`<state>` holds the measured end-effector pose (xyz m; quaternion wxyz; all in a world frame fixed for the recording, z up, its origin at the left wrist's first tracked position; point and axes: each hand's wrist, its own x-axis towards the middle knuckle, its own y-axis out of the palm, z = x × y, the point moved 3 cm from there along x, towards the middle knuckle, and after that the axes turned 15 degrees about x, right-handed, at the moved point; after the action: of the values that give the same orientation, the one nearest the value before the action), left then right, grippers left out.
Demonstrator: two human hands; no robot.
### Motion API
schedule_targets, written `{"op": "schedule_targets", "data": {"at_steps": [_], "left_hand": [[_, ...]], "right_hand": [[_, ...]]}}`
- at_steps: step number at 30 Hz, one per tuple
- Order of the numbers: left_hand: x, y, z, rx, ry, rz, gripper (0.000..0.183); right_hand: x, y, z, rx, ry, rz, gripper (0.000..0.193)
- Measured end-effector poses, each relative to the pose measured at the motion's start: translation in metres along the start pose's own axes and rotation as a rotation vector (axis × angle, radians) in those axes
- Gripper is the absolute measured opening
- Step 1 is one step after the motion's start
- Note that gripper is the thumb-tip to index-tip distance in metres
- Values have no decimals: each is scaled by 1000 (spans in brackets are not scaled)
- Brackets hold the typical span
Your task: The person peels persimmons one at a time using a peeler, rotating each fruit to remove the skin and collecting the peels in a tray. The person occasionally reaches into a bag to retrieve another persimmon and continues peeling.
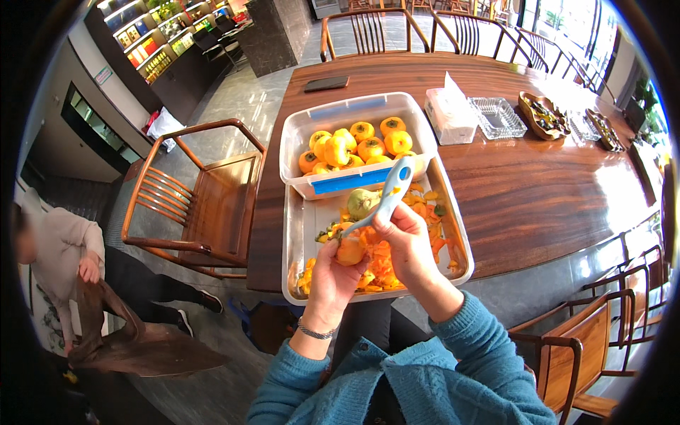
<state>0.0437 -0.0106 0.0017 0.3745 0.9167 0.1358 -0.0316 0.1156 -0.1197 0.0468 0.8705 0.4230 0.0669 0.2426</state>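
Observation:
My left hand (333, 283) is wrapped round an orange persimmon (348, 251), holding it over a metal tray (292, 234). In my right hand (411, 244) is a peeler (392, 195) with a pale blue handle, its working end against the persimmon's top. Orange peelings (382, 273) lie in the tray below both hands. A greenish round fruit (363, 202) sits in the tray just beyond the persimmon. Past it, a clear plastic bin (292, 152) rests over the tray's far part, with several persimmons (340, 149) in it, looking peeled.
The wooden table (538, 184) carries a tissue box (451, 117), a glass dish (498, 117), a wooden bowl (544, 115) and a dark flat object (326, 83). A wooden chair (219, 191) stands at the left. Beyond it, a person (67, 248) holds brown cloth (142, 343).

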Motion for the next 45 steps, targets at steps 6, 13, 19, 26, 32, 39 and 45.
{"op": "schedule_targets", "data": {"at_steps": [6, 13, 19, 26, 32, 39, 45], "left_hand": [[-6, 3, 5, 21, -38, -84, 31], [-7, -5, -10, 77, -5, -13, 41], [-10, -5, -16, 188, 40, 15, 40], [-12, 0, -14, 167, -14, -16, 44], [-7, 5, -14, 180, 37, 90, 42], [-6, 4, -10, 316, 53, 67, 44], [-12, 3, -11, 436, 10, 157, 47]], "right_hand": [[4, -1, -9, -95, -92, -102, 18], [31, -32, 7, -214, 9, -60, 15], [34, -44, 17, -109, 52, -54, 19], [33, -38, 23, -14, 67, -95, 15], [7, -1, 17, -60, 68, 128, 20], [3, 15, -4, -225, 102, 54, 24], [22, -8, -7, -187, 159, -122, 18]]}}
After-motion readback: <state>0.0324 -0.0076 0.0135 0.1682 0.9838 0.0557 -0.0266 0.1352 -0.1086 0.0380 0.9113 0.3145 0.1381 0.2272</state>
